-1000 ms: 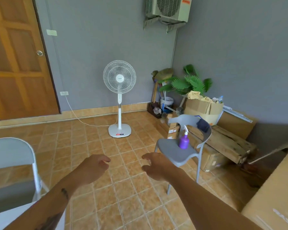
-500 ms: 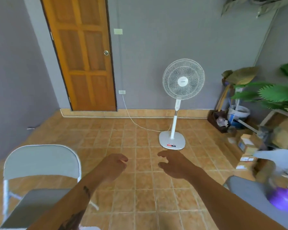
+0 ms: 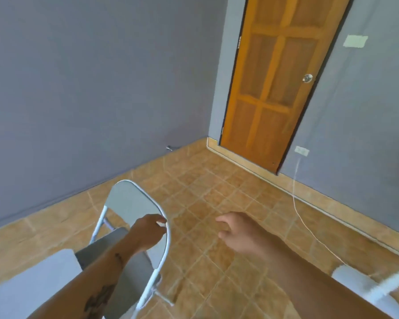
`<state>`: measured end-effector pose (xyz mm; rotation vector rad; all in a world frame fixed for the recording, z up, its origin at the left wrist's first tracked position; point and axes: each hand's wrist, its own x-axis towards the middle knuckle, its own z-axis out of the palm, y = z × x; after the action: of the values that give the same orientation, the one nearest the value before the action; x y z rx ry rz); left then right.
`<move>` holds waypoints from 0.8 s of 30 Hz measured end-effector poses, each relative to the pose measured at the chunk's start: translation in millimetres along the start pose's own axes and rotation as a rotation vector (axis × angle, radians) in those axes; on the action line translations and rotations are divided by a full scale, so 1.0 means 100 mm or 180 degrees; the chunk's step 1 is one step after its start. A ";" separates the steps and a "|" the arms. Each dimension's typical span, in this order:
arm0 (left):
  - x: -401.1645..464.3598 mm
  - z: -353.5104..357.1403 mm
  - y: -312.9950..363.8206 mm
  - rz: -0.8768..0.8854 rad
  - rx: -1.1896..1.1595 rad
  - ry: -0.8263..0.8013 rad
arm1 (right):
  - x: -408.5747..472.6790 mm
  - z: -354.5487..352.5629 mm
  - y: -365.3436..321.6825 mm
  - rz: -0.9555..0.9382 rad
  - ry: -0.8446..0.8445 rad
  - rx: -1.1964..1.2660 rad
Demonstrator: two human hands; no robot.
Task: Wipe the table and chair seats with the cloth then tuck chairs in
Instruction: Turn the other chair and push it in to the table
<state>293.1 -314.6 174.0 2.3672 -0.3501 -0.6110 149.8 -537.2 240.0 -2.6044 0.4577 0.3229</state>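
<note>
Head view has swung left — the left hand (image 3: pixel 148 233) now curls its fingers on the folding chair (image 3: pixel 134 203) at 7 o'clock, ready to tuck. Right hand (image 3: pixel 236 231) hangs spread, empty — no cloth seen.

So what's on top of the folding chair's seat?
Only the person's left forearm crosses above the grey seat; nothing else shows on it. The arm and the white table cover part of it.

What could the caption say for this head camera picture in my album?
A person's left hand takes hold of a grey folding chair by its backrest; the right hand hovers open.
</note>
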 end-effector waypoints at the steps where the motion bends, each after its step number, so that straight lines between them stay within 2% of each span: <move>1: 0.20 -0.01 -0.05 -0.0154 -0.0116 0.0149 | 0.26 -0.06 -0.07 -0.0132 -0.0080 -0.0084; 5: 1.03 0.04 -0.30 -0.0736 -0.0259 0.0500 | 1.36 -0.19 -0.36 -0.0684 -0.0295 -0.0579; 11: 1.81 0.26 -0.48 -0.1411 -0.0391 0.0391 | 2.60 -0.22 -0.93 -0.1487 -0.0707 -0.1340; 19: 2.08 0.30 -0.50 -0.2054 -0.1135 0.0315 | 3.69 0.21 -1.59 -0.2800 -0.1368 -0.2200; 24: 2.03 0.31 -0.36 -0.2414 -0.1636 0.0607 | 4.29 0.58 -1.73 -0.3532 -0.1633 -0.2597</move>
<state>454.1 -384.4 61.8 1.9732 0.7421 -0.6913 599.2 -477.6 131.2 -2.8134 -1.5103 0.8345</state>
